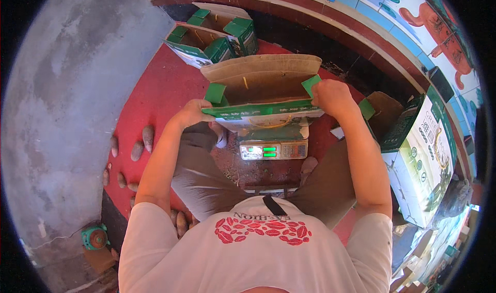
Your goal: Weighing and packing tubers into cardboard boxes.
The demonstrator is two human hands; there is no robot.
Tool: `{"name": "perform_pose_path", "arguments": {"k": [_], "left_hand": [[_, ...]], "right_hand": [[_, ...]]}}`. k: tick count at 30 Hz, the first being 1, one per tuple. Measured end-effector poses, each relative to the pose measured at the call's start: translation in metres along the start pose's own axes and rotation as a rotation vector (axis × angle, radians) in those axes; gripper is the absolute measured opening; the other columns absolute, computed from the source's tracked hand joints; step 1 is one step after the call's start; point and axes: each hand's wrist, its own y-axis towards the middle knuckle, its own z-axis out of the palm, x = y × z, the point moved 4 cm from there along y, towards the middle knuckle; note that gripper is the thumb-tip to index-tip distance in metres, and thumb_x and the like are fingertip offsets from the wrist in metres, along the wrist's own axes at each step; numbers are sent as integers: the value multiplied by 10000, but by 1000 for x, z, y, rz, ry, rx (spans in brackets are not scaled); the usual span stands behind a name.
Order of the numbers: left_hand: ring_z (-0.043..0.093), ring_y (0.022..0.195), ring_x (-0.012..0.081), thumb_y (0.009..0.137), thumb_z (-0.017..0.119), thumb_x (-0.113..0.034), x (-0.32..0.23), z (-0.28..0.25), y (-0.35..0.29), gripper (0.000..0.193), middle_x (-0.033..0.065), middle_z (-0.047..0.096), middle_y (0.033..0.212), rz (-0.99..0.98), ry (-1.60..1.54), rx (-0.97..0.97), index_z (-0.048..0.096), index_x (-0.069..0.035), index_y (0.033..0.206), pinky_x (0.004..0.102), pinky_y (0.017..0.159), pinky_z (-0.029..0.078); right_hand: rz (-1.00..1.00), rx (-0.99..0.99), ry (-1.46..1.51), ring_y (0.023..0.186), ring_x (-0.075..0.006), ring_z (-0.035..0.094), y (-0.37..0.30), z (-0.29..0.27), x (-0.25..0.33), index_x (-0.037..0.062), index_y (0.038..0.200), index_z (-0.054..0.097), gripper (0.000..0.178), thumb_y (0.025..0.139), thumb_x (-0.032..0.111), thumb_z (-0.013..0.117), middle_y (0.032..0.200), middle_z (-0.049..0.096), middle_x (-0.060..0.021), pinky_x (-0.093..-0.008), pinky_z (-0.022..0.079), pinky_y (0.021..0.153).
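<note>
An open green-and-white cardboard carton [243, 112] stands in front of me, with its tall brown back flap raised and a yellow cord handle on its front. My left hand [192, 113] is closed on its left front corner, next to a green side flap. At the opposite corner, my right hand [335, 97] grips the carton by its right edge and green flap. Beneath it, a digital scale [274, 150] with a lit green display and a keypad shows between my knees. Whether the carton rests fully on the scale, and what lies at its bottom, I cannot tell.
Two open green cartons [209, 37] stand at the back left on the red floor covering [150, 96]. Another large carton [418, 153] is close by my right arm. Several brown elongated root vegetables [148, 138] lie to my left, near a grey wall [67, 112].
</note>
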Motion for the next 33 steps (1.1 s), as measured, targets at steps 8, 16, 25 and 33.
{"name": "perform_pose_path", "arguments": {"k": [8, 16, 25, 33], "left_hand": [[585, 857, 134, 661, 729, -96, -12, 15, -8, 379, 34, 639, 953, 43, 147, 251, 627, -37, 1021, 277, 811, 447], [575, 849, 118, 725, 705, -163, -22, 11, -7, 370, 52, 625, 955, 153, -39, 252, 612, -14, 1050, 261, 757, 465], [601, 817, 157, 821, 632, -370, -44, 10, 1, 361, 84, 647, 893, 183, -26, 92, 667, -30, 938, 297, 670, 494], [614, 857, 269, 791, 633, -439, -49, 20, 12, 428, 146, 650, 892, 246, 221, -28, 675, -28, 902, 362, 764, 470]], "right_hand": [[-37, -56, -116, 764, -314, 642, -12, 8, -8, 84, 720, 655, 64, 696, 99, 599, 748, 643, -136, -408, 515, 636], [-64, -101, -216, 768, -297, 650, -9, 16, -5, 69, 761, 661, 120, 648, 106, 674, 801, 649, -138, -399, 518, 637], [-143, -220, -172, 813, -290, 623, -20, -17, 51, 84, 825, 641, 339, 554, 216, 795, 873, 608, -119, -392, 500, 693], [-394, -266, -63, 877, -291, 574, -5, 2, 77, 67, 793, 628, 312, 571, 222, 783, 842, 583, -106, -393, 471, 753]]}}
